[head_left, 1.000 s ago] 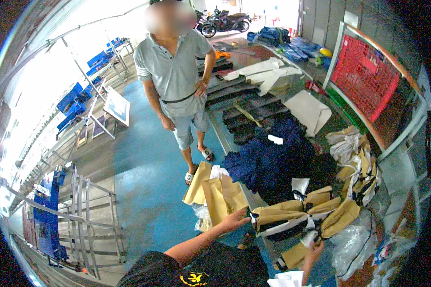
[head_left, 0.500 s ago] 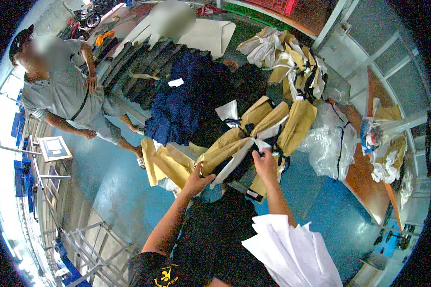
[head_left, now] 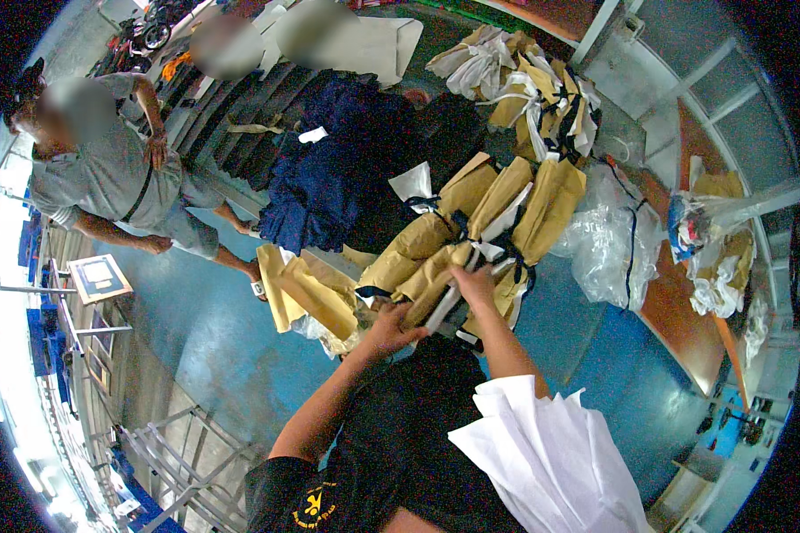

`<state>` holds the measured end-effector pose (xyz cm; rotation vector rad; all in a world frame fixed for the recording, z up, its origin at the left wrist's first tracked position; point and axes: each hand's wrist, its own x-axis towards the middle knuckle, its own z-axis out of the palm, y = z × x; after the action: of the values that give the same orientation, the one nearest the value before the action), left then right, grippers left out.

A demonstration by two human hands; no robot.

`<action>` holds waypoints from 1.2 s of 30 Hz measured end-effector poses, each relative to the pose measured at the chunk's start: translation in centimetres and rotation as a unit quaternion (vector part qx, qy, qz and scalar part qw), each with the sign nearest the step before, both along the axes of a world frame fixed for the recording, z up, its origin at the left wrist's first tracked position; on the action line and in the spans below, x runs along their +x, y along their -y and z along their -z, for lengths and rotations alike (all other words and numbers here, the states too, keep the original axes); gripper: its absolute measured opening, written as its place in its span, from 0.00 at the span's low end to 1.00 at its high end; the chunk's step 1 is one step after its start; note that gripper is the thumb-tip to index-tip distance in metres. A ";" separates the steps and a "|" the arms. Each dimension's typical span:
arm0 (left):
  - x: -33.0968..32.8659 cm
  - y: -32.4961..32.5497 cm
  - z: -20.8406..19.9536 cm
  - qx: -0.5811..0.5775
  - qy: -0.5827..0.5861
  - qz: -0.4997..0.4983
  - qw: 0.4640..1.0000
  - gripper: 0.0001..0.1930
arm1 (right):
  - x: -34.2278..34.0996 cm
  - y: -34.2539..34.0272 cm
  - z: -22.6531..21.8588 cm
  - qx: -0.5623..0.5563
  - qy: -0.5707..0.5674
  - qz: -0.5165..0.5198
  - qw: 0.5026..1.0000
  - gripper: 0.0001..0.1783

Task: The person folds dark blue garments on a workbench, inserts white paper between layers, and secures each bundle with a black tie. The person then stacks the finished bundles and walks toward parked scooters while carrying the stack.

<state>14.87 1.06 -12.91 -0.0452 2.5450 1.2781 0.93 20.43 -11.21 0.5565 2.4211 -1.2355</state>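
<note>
Several rolled brown paper bundles (head_left: 498,200), bound with dark and white strips, lie in front of me. The nearest brown paper roll (head_left: 431,274) reaches between my hands, with a pale strip along its near side. My left hand (head_left: 389,330) is closed around its lower left end, thumb toward me. My right hand (head_left: 473,284) grips it farther right, by the dark and white ties; its fingertips are partly hidden. Pleated white cloth (head_left: 551,457) hangs by my right forearm. Loose brown paper sheets (head_left: 302,298) lie just left of my left hand.
A dark blue cloth heap (head_left: 316,182) lies beyond the bundles. More tied bundles (head_left: 551,107) are piled far right, near clear plastic bags (head_left: 609,235). A person in grey (head_left: 116,178) stands at left. Metal frames (head_left: 182,462) stand lower left on the blue floor (head_left: 213,355).
My right hand has moved left and down along the ties, nearer my left hand. The left hand has shifted slightly right. The nearest roll has turned and come between them.
</note>
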 end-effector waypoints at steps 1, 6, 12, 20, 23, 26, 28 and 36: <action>-0.5 -0.9 -2.7 0.058 0.049 0.022 0.997 0.38 | 0.4 -1.2 -0.7 -0.003 0.026 0.011 1.000 0.60; -3.6 0.3 -4.3 0.073 0.104 -0.033 0.991 0.29 | 1.3 -11.2 4.8 0.132 -0.060 0.018 0.989 0.47; -6.8 5.5 1.1 0.031 0.056 -0.168 0.984 0.35 | 3.0 -16.1 7.6 0.215 -0.078 -0.114 0.967 0.51; -8.6 4.5 8.4 -0.113 0.069 -0.055 0.990 0.41 | 4.7 -5.9 7.7 -0.129 -0.164 -0.156 0.965 0.29; -7.9 3.7 1.0 -0.070 0.048 -0.037 0.996 0.37 | 4.5 -3.1 6.4 -0.421 0.136 0.021 0.897 0.31; -7.2 1.8 -7.7 -0.061 0.049 0.000 0.997 0.34 | 3.5 -2.0 5.8 -0.504 0.172 0.051 0.845 0.37; -6.5 -0.2 -8.1 -0.108 -0.040 0.018 0.993 0.31 | 2.8 0.1 1.1 -0.552 0.191 0.100 0.806 0.39; -3.5 -6.3 -16.0 -0.142 -0.080 0.184 0.969 0.21 | 0.8 -2.4 -1.2 -0.586 -0.058 0.067 0.806 0.32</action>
<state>11.34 7.39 3.07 0.4666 2.6840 0.8019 1.77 22.88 -9.99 0.2385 1.2183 -2.4786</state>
